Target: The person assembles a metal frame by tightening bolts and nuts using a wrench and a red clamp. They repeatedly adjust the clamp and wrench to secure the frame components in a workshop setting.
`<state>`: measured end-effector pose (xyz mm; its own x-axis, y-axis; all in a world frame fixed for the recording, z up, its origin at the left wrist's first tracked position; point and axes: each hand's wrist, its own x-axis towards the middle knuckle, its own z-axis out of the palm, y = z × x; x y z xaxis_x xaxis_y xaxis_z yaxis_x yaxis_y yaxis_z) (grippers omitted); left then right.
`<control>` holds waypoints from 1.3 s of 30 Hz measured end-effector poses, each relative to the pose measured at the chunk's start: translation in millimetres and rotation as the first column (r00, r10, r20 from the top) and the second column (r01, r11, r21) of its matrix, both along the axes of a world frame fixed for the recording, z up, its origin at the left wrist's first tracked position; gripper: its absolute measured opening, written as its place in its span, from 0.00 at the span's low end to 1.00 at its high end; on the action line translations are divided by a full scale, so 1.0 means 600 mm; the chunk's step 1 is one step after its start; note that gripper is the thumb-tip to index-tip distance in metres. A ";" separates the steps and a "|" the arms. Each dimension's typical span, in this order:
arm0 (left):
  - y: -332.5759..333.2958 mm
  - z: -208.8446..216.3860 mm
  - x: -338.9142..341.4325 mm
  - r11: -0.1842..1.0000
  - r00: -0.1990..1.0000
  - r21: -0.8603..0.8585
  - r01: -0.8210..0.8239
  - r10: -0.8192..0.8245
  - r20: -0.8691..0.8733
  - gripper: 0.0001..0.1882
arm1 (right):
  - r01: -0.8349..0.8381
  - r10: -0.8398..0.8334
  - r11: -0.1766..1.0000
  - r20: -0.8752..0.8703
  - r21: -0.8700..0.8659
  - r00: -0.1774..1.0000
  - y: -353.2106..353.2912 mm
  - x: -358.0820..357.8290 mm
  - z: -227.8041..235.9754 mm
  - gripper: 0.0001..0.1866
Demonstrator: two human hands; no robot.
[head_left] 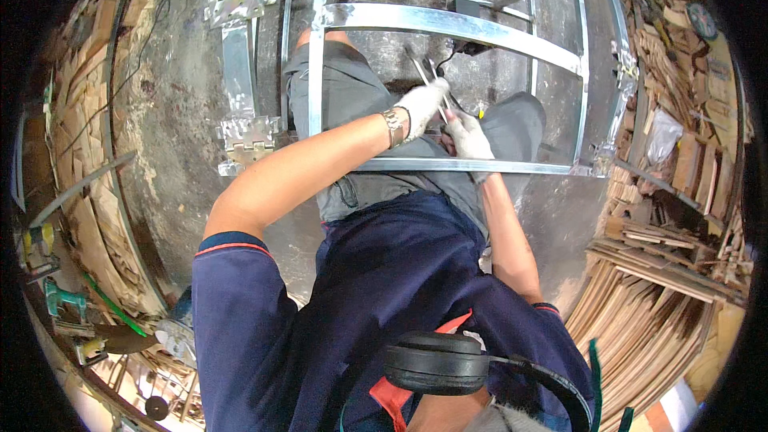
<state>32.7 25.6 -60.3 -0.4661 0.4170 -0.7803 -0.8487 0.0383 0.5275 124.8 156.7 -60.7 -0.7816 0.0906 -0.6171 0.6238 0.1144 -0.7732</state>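
Both my hands wear white gloves and meet between my knees, inside an opening of the metal tube frame (452, 24). My left hand (422, 106) is closed around a slim metal tool (420, 66) with two prong-like ends pointing away from me; its exact kind is blurred. Just to the right and nearer, my right hand (469, 138) has its fingers closed near the tool's lower end. What it grips there is too blurred to make out. The frame's near bar (472, 165) crosses over my lap, and my right wrist passes by it.
A black block-shaped object (472, 46) with a dark cable lies beyond my hands. Hinged metal plates (248, 140) stand left of the frame. Wood offcuts pile up on the left (96, 216) and right (648, 328). A teal power tool (64, 300) lies far left.
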 end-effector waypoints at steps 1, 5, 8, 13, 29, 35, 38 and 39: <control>0.002 -0.035 0.006 0.993 0.994 0.036 0.110 -0.109 -0.031 0.21 | -0.034 0.036 0.991 0.011 -0.131 0.999 0.019 0.013 -0.012 0.22; 0.007 -0.024 0.013 0.802 0.661 -0.176 0.570 -0.576 -0.481 0.29 | 0.207 -0.105 0.915 0.292 -0.345 0.951 0.095 0.075 0.033 0.17; -0.004 0.039 0.023 0.600 0.162 -0.592 0.539 -0.763 -0.625 0.31 | 0.290 -0.215 0.919 0.276 -0.268 0.937 0.160 0.163 0.060 0.17; 0.002 0.058 0.031 0.578 -0.070 -0.698 0.424 -0.747 -0.661 0.26 | 0.274 -0.218 0.944 0.276 -0.185 0.936 0.203 0.295 0.142 0.15; -0.007 0.058 0.009 0.594 0.036 -0.768 0.239 -0.796 -0.604 0.24 | 0.595 -0.764 0.610 -0.191 -0.523 0.616 0.131 0.318 0.169 0.27; 0.005 0.027 -0.028 0.674 0.134 -0.715 -0.189 -0.703 -0.698 0.30 | 0.485 -0.670 0.735 -0.398 -0.473 0.627 0.103 0.127 0.187 0.22; 0.007 -0.005 -0.061 0.480 0.281 -0.786 -0.389 -0.751 -0.597 0.28 | 0.472 -0.629 0.773 -0.418 -0.423 0.655 0.108 0.066 0.161 0.20; -0.001 -0.014 -0.081 0.495 0.315 -0.834 -0.243 -0.773 -0.551 0.29 | 0.453 -0.621 0.777 -0.414 -0.438 0.666 0.107 0.050 0.160 0.20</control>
